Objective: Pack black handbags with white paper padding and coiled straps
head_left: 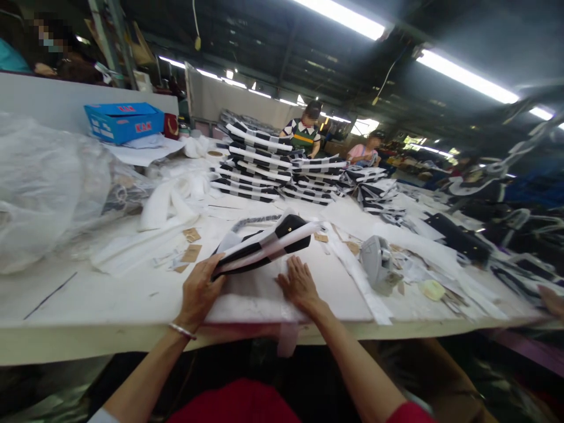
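Observation:
A folded black-and-white striped garment lies on a white sheet at the near edge of the table. My left hand, with a bracelet at the wrist, grips the garment's near left corner. My right hand rests flat on the white sheet just below the garment, fingers spread.
Stacks of striped garments fill the table's middle. A blue box and clear plastic bags sit at the left. A grey tool, paper tags and scraps lie to the right. Other people work at the far side.

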`<control>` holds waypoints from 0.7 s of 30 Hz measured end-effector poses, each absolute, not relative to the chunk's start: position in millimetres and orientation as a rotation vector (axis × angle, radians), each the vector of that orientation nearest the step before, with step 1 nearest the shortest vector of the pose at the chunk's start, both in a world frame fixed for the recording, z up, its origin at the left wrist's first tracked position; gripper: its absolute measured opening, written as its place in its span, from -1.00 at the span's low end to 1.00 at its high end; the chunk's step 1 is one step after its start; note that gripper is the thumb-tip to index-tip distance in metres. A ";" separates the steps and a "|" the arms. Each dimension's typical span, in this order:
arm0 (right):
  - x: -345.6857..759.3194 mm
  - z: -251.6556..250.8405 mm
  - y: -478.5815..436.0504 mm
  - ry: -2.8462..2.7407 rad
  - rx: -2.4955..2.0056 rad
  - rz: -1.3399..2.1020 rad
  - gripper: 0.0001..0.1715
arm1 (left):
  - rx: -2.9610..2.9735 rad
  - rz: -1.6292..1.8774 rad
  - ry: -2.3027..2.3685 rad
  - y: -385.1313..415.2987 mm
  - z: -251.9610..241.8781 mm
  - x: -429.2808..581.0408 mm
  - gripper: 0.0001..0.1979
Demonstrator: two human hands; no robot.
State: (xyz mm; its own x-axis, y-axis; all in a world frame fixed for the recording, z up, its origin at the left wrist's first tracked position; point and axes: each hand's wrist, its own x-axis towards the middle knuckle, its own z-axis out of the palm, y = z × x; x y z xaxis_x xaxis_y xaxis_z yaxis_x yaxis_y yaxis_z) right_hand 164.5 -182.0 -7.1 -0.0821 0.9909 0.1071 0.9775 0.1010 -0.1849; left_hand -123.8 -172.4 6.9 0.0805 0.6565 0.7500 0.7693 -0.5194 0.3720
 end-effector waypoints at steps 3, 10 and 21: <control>139.0 2.9 -181.8 -2.315 -1.729 0.176 -0.21 | -2.270 -1.463 -1.385 -174.6 8.6 -123.6 -0.60; 130.8 0.7 -211.5 -2.091 -1.910 0.179 -0.58 | -2.381 -1.289 -1.130 -179.4 7.4 -99.7 -0.51; 153.7 91.2 -295.7 -2.000 -1.071 0.014 -0.74 | -2.397 -1.107 -1.020 -197.4 15.2 -52.4 -0.68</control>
